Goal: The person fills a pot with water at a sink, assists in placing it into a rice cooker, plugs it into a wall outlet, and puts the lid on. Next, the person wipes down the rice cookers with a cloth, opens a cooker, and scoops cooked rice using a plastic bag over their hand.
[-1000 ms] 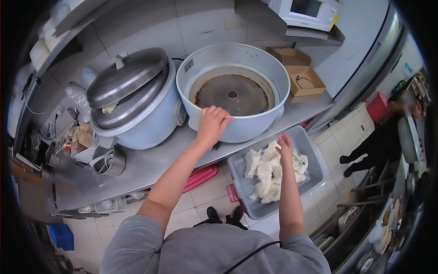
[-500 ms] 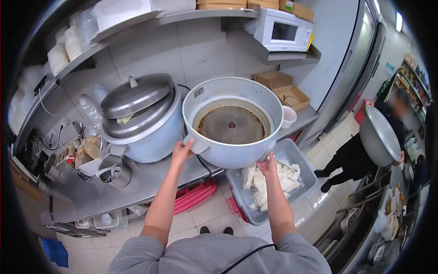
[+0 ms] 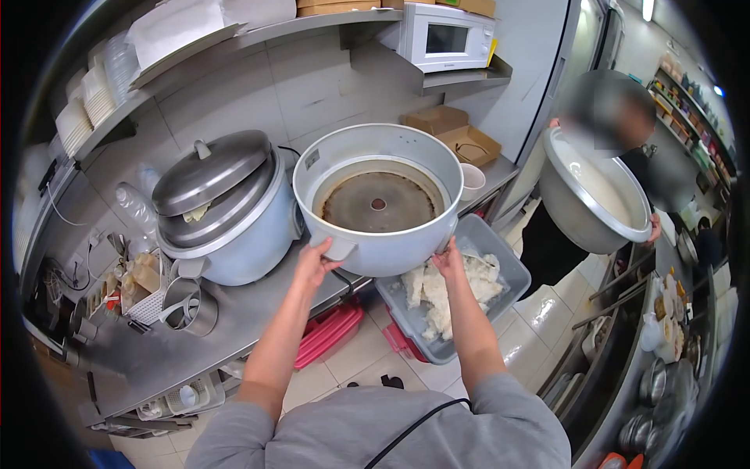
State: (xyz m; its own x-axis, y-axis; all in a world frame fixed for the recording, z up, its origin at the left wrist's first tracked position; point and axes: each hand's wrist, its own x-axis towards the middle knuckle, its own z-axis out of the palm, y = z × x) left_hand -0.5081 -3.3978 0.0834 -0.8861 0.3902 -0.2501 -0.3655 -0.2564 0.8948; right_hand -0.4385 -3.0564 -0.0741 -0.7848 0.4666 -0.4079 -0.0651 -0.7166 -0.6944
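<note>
A large pale-blue rice cooker body (image 3: 383,248) stands in front of me, its inner pot out and its round, stained heating plate (image 3: 378,202) showing at the bottom. My left hand (image 3: 314,264) grips its near left handle, fingers wrapped at the handle. On the near right side, my right hand (image 3: 448,261) is closed around the other handle, which it mostly hides. Left of it, a second rice cooker (image 3: 234,254) carries a steel lid (image 3: 209,172) sitting tilted on top, with a bit of cloth poking out.
Below my right arm sits a grey tub (image 3: 512,273) with white cloth or rice-like lumps (image 3: 461,293). At right a person holds a big metal bowl (image 3: 574,211) with whitish contents. A steel pitcher (image 3: 201,313), cup (image 3: 473,181) and cardboard box (image 3: 473,144) stand on the counter.
The person with the big bowl has come closer from the right, and the bowl's contents now show. My view has shifted slightly; both hands keep their hold on the cooker body.
</note>
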